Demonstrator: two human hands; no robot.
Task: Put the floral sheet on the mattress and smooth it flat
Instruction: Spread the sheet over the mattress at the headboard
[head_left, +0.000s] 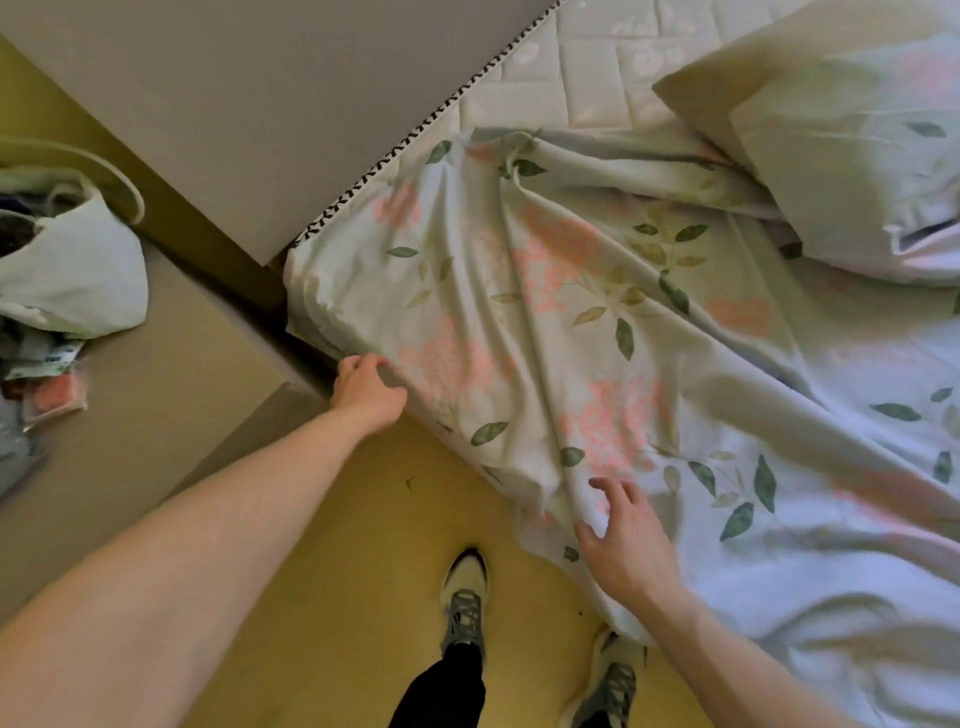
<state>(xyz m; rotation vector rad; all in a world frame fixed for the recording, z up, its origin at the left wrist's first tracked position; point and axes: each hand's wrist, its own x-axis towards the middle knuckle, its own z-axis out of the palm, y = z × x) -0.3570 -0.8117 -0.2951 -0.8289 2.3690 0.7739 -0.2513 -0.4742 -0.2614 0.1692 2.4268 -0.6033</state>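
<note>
The floral sheet (571, 322), pale with pink blooms and green leaves, lies wrinkled over the mattress corner and hangs over its edge. Bare quilted mattress (587, 78) shows at the top. My left hand (366, 389) is at the sheet's hanging edge near the corner, its fingers curled against the cloth; whether they grip it is unclear. My right hand (621, 535) lies with spread fingers on the sheet at the mattress's near edge.
A pillow (841, 156) in matching floral cloth rests on the bed at the upper right. A grey headboard or wall panel (249, 104) borders the mattress. A bag with clutter (67, 270) sits on a low surface at left. My feet (465, 597) stand on yellow floor.
</note>
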